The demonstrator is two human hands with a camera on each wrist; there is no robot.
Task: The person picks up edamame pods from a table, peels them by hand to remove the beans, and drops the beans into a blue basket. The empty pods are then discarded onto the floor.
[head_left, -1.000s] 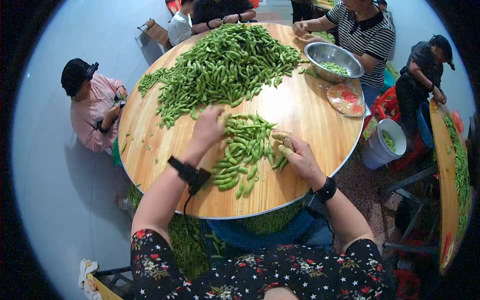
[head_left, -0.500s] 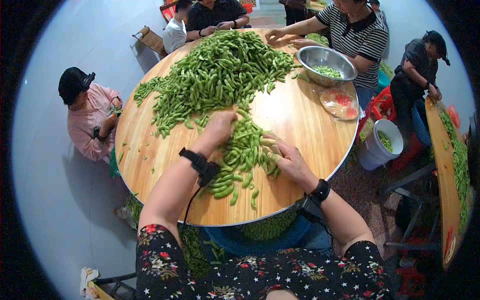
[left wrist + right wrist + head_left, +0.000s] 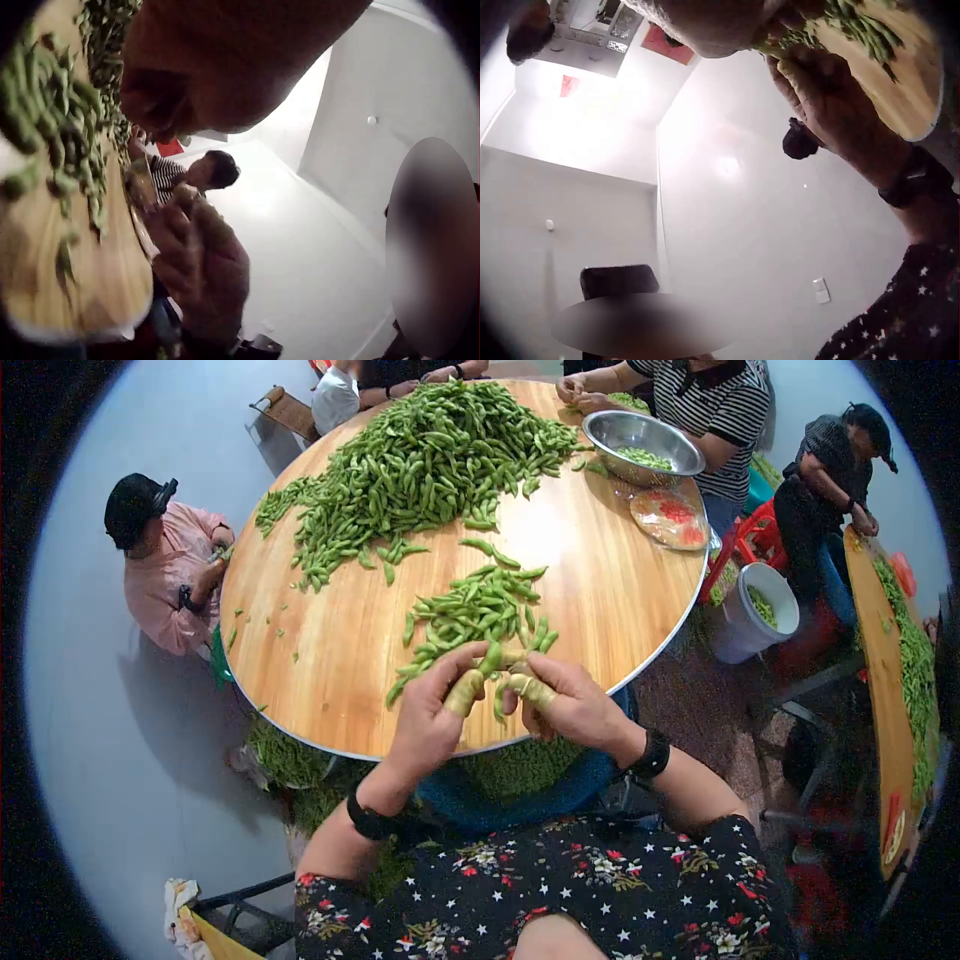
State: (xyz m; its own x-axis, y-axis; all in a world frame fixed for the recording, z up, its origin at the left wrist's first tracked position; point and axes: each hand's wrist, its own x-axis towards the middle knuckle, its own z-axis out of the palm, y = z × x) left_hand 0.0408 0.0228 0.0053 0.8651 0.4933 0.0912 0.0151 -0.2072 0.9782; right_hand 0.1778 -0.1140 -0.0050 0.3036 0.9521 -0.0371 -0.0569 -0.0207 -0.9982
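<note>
In the head view both hands meet over the near part of the round wooden table (image 3: 330, 650). The left hand (image 3: 432, 710) pinches a green pod (image 3: 490, 658) between thumb and forefinger. Close beside it, the right hand (image 3: 575, 705) has thumb and fingers curled together at the pod's right side; whether it grips a pod is hidden. Yellowish wraps cover both thumbs. A small heap of pods (image 3: 480, 605) lies just beyond the hands, and a large pile (image 3: 430, 460) rises farther back. The right wrist view shows the left hand (image 3: 832, 97) at a pod.
A steel bowl (image 3: 645, 445) with shelled beans and a red-patterned bag (image 3: 670, 520) stand at the table's right. A white bucket (image 3: 757, 615) is on the floor beyond the edge. Several people sit or stand around. A blue tub (image 3: 470, 800) sits below the near edge.
The left hand has come back from the heap toward the table's near edge with a pod. The right hand has moved nearer too, and the hands are now together.
</note>
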